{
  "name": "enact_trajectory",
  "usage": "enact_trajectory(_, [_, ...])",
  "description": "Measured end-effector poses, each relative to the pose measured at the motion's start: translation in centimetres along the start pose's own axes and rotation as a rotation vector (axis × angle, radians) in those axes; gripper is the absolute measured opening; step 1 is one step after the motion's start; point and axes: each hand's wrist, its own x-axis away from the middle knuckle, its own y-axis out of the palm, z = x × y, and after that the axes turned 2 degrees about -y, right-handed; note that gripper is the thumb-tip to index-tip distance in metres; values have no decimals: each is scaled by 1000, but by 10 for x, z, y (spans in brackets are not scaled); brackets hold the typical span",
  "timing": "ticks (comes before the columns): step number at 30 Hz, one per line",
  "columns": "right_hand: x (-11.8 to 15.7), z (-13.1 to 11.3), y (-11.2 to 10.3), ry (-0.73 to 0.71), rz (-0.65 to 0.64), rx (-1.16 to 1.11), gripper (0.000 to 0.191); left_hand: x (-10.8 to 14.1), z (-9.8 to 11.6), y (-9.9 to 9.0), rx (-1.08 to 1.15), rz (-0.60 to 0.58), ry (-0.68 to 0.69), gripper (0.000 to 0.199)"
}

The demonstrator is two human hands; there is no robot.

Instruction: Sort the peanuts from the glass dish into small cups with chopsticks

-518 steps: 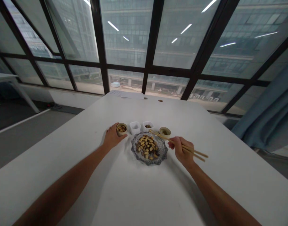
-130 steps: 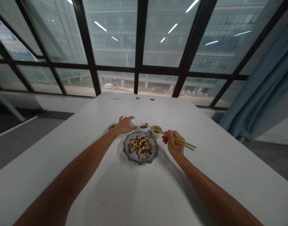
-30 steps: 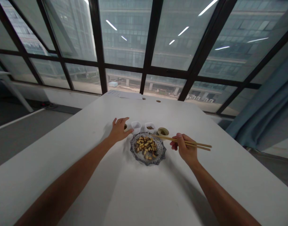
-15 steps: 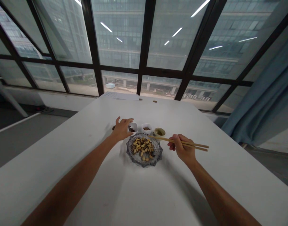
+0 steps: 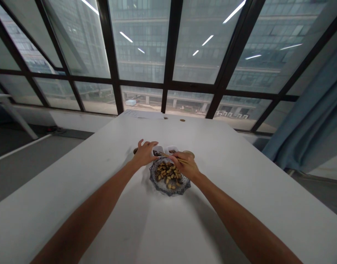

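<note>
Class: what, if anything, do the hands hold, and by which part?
Right hand: chopsticks, gripped along their shafts, behind the tips. Left hand: around the side of the left white bowl; grip unclear.

The carrying surface is a flat, white worktop (image 5: 157, 234); its far edge lies at 12 o'clock. A glass dish (image 5: 170, 192) with a pointed rim stands upright on the worktop and serves as the reference centre for all positions below.

At 11 o'clock, just beyond the dish: left square container (image 5: 159, 148), white. At 12 o'clock, beside it: right square container (image 5: 171, 147), white. At 1 o'clock: right round cup (image 5: 191, 153), partly hidden. At 10 o'clock: left round cup (image 5: 135, 150), mostly hidden.

Near the far edge, at 11 o'clock: paper sheets (image 5: 143, 114), lying flat. Near the same edge, towards 12 o'clock: two round spots (image 5: 182, 120), indeterminable as discs or holes.
</note>
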Motion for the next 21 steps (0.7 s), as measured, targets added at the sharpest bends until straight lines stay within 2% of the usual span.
enact_trajectory(3, [6, -3, -10, 54, 78, 23, 47, -1, -1, 2, -30, -14, -3, 59])
enact_trajectory(7, [26, -7, -30, 174, 174, -61, 48, -4, -4, 3, -49, -36, -13, 56])
enact_trajectory(10, [37, -8, -35, 195, 121, -89, 47, -8, -6, 3, -48, -56, -16, 54])
enact_trajectory(14, [39, -10, -29, 168, 58, -61, 44, -6, -6, 1, -50, -46, -38, 54])
enact_trajectory(21, [41, -5, -23, 145, 60, -32, 41, 27, -14, -12, -1, 105, -62, 42])
